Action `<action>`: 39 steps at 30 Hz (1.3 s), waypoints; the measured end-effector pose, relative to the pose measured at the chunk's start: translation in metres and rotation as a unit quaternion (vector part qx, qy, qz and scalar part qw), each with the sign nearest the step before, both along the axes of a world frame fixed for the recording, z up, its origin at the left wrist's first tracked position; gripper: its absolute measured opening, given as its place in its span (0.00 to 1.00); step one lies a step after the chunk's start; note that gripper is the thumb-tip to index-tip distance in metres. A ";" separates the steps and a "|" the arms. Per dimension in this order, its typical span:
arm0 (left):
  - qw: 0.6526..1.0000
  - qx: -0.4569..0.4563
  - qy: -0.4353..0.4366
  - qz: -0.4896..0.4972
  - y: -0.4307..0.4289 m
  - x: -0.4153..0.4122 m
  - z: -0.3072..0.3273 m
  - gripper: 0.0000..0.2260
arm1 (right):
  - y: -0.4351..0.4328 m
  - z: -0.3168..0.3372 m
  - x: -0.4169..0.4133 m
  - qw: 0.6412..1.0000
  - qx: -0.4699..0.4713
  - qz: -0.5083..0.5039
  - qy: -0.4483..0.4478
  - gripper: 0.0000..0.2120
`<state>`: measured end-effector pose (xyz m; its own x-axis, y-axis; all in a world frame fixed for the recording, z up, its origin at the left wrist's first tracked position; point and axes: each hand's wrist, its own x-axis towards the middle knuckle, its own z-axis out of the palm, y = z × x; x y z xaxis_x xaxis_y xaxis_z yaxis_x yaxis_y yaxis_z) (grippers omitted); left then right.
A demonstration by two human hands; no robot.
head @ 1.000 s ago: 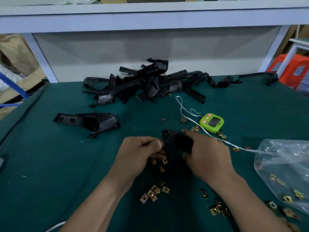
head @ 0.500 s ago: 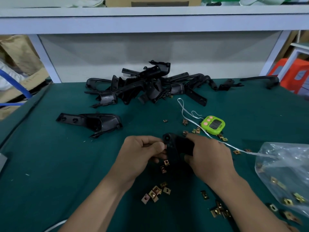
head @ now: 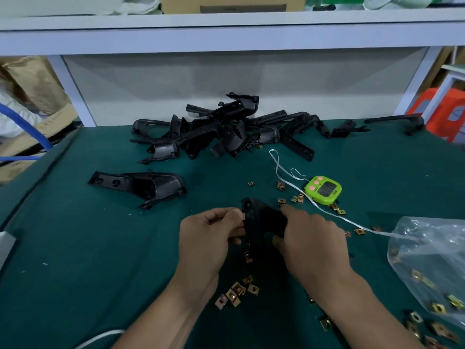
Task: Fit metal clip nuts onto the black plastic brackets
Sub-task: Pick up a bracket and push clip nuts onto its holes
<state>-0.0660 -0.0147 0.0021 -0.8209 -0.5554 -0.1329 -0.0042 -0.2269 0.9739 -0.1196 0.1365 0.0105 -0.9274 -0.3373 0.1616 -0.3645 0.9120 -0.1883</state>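
Left hand (head: 208,235) pinches tiny gold metal clip nut (head: 243,217), 9 o'clock of the probably stiff, light black plastic bracket (head: 264,219) that right hand (head: 312,240) grips.

1. Small factory assembly station or workshop, not a home or office.
2. Desk (head: 75,248) is covered w/ a dark green mat. A white metal-frame shelf (head: 226,34) runs above its far edge, w/ a cardboard box (head: 234,3) on top.
3. Batch parts: pile of similar black plastic brackets (head: 226,132) at the far edge, plus a single bracket (head: 141,185) lying apart toward the left.
4. Hardware in bulk: loose brass-coloured clip nuts (head: 236,292) scattered by the near edge, more in a clear plastic bag (head: 432,248) at the right edge.
5. Green digital timer (head: 324,189) lies right of centre, a white cord beside it.
6. Stock and clutter around: brown paper sack (head: 32,81) and blue hose (head: 27,127) beyond the left edge, orange plastic stool (head: 448,112) beyond the far right corner.
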 end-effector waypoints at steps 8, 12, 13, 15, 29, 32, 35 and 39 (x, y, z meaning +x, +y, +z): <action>0.995 0.098 -0.013 0.034 0.005 0.002 0.003 0.07 | -0.003 0.005 0.004 0.999 0.034 -0.013 0.004 0.06; 0.997 0.063 -0.021 0.036 0.009 0.004 0.001 0.10 | -0.002 0.005 0.006 0.999 0.040 -0.015 -0.005 0.09; 0.998 0.044 -0.021 0.033 0.011 0.005 0.000 0.09 | -0.002 0.004 0.006 0.999 0.040 -0.018 -0.008 0.10; 0.999 0.012 -0.020 0.033 0.013 0.007 0.000 0.09 | -0.001 0.003 0.006 0.999 0.038 -0.022 -0.016 0.10; 0.989 -0.139 0.045 -0.017 0.027 0.017 0.002 0.19 | -0.003 -0.004 0.002 0.999 0.016 -0.025 -0.027 0.07; 0.988 -0.145 0.046 -0.033 0.025 0.017 0.003 0.18 | -0.002 -0.008 0.001 0.999 0.010 -0.030 -0.026 0.07; 0.995 -0.074 0.030 -0.052 0.020 0.015 0.003 0.13 | -0.001 -0.011 0.000 0.999 -0.007 -0.035 -0.030 0.09; 0.994 -0.012 0.028 -0.101 0.023 0.015 0.003 0.12 | 0.000 -0.011 -0.003 0.997 -0.039 -0.051 -0.030 0.11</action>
